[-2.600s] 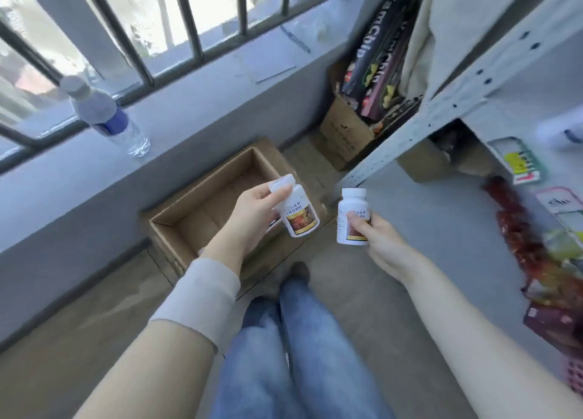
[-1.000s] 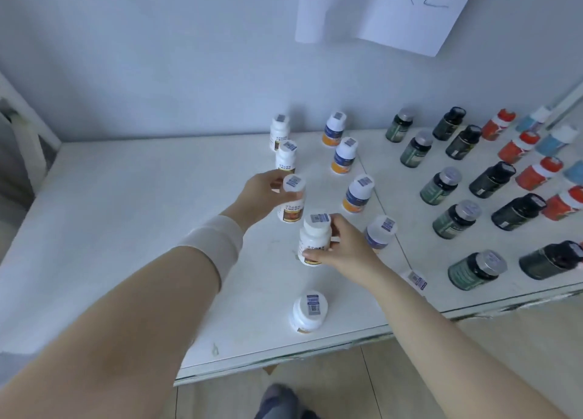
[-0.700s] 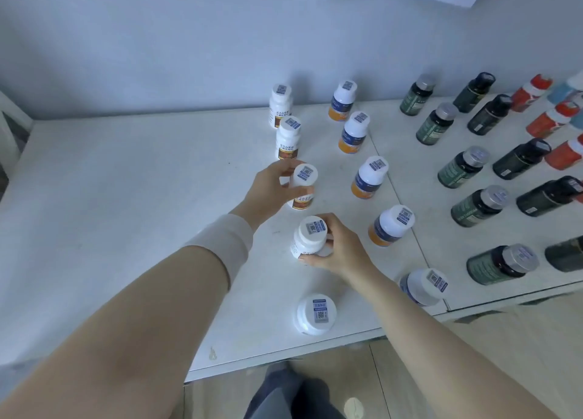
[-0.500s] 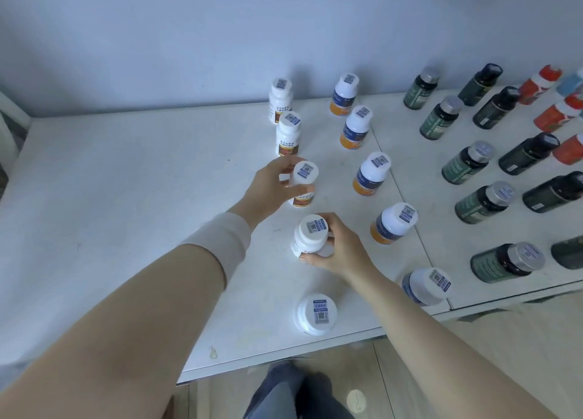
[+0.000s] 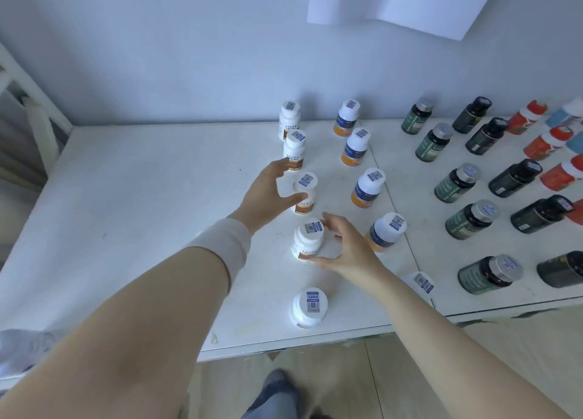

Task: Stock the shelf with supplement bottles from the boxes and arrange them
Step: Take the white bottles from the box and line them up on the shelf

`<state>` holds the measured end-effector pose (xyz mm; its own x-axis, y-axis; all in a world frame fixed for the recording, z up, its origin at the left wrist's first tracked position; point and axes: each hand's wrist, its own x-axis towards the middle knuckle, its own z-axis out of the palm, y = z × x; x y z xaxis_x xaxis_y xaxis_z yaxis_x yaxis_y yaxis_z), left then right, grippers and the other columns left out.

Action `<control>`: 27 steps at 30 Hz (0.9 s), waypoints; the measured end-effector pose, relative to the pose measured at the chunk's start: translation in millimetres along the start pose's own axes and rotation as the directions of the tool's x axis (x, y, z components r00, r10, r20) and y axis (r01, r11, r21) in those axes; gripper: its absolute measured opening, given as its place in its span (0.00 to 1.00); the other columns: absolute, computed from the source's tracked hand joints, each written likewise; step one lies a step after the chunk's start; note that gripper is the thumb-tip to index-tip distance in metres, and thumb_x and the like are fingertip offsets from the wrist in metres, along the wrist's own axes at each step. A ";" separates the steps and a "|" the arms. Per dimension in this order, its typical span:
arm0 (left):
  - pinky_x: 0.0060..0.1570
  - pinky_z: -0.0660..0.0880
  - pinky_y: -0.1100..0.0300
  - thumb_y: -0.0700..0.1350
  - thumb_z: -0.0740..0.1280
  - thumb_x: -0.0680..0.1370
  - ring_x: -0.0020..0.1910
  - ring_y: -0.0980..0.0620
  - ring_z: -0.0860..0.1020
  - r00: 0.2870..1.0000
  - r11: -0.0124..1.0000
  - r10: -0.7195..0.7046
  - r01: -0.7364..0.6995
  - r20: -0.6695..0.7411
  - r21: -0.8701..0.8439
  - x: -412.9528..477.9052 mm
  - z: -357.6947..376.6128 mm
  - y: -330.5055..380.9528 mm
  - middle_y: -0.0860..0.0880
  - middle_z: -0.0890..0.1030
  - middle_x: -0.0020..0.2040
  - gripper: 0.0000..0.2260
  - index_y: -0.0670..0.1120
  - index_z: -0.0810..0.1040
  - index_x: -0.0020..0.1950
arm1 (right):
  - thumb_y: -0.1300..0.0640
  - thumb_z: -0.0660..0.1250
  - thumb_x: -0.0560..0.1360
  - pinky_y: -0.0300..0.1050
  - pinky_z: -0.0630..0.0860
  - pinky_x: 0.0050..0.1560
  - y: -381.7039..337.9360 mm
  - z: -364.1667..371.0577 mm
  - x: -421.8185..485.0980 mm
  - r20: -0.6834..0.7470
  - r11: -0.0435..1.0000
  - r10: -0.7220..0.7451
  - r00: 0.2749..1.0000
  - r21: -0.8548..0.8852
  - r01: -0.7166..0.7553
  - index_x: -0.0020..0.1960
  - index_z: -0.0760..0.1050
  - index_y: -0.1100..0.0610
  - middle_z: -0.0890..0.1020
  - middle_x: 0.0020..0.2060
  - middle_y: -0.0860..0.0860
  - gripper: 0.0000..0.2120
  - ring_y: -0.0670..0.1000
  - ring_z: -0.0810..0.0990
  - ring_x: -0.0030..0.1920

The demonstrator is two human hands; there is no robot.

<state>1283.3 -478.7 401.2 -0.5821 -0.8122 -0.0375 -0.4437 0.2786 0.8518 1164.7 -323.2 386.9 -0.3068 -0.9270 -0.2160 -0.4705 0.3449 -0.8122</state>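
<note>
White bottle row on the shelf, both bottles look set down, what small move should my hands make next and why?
Probably lift both hands straight back. The left hand and right hand have fingers spread loosely beside the third bottle and fourth bottle from the wall, which stand upright in line on the shelf.

Left of the white bottles (image 5: 295, 148) the shelf (image 5: 142, 197) lies open up to the wall (image 5: 189, 55). Rightward, bottle columns (image 5: 367, 188) stand near one another, leaving narrow lanes between.
</note>
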 end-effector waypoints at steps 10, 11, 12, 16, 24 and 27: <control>0.61 0.66 0.53 0.56 0.69 0.73 0.65 0.46 0.68 0.997 0.488 -0.076 0.048 -0.012 0.872 -109.1 -93.9 50.6 0.46 0.69 0.65 0.28 0.48 0.65 0.69 | 0.49 0.72 0.67 0.52 0.66 0.63 -88.4 -59.8 -14.5 0.063 0.728 -0.251 0.966 -0.646 0.231 0.68 0.64 0.56 0.67 0.62 0.57 0.33 0.59 0.64 0.65; 0.60 0.67 0.53 0.56 0.69 0.73 0.65 0.46 0.68 0.993 0.464 -0.106 0.096 -0.053 0.880 -127.6 -99.2 53.6 0.46 0.69 0.65 0.28 0.48 0.65 0.69 | 0.49 0.72 0.66 0.53 0.68 0.61 -99.1 -55.5 -18.9 0.086 0.679 -0.281 0.956 -0.686 0.262 0.67 0.65 0.55 0.67 0.61 0.57 0.32 0.60 0.65 0.64; 0.60 0.67 0.53 0.56 0.70 0.73 0.65 0.45 0.68 0.987 0.448 -0.133 0.142 -0.091 0.883 -146.6 -104.9 56.4 0.46 0.69 0.65 0.29 0.48 0.65 0.69 | 0.50 0.72 0.66 0.52 0.68 0.58 -109.3 -48.5 -24.1 0.106 0.639 -0.312 0.944 -0.712 0.291 0.66 0.65 0.54 0.67 0.60 0.57 0.32 0.60 0.65 0.63; 0.59 0.69 0.50 0.55 0.70 0.72 0.65 0.44 0.68 0.948 0.401 -0.236 0.295 -0.214 0.867 -226.0 -129.5 62.5 0.44 0.68 0.66 0.30 0.47 0.64 0.69 | 0.54 0.71 0.68 0.53 0.68 0.60 -149.6 -2.7 -55.5 0.209 0.591 -0.351 0.913 -0.707 0.389 0.69 0.62 0.54 0.64 0.65 0.57 0.33 0.60 0.61 0.67; 0.57 0.71 0.49 0.53 0.70 0.73 0.65 0.41 0.69 0.793 0.322 -0.367 0.598 -0.485 0.734 -408.6 -196.1 20.5 0.42 0.69 0.66 0.29 0.44 0.65 0.68 | 0.54 0.71 0.69 0.52 0.68 0.59 -232.3 151.0 -139.2 0.473 0.429 -0.459 0.752 -0.623 0.654 0.68 0.62 0.55 0.63 0.65 0.57 0.31 0.59 0.61 0.67; 0.60 0.70 0.47 0.52 0.70 0.73 0.67 0.41 0.67 0.699 0.338 -0.429 0.711 -0.572 0.616 -488.4 -219.9 -10.8 0.42 0.67 0.68 0.28 0.44 0.65 0.68 | 0.53 0.70 0.69 0.53 0.69 0.61 -263.4 234.5 -177.4 0.587 0.365 -0.474 0.657 -0.548 0.753 0.67 0.63 0.55 0.63 0.65 0.57 0.30 0.59 0.61 0.67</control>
<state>1722.2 -197.8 525.2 0.1731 -0.9805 -0.0930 -0.9839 -0.1678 -0.0612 1537.1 -284.2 512.1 0.5069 -0.8587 -0.0753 -0.8559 -0.4911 -0.1619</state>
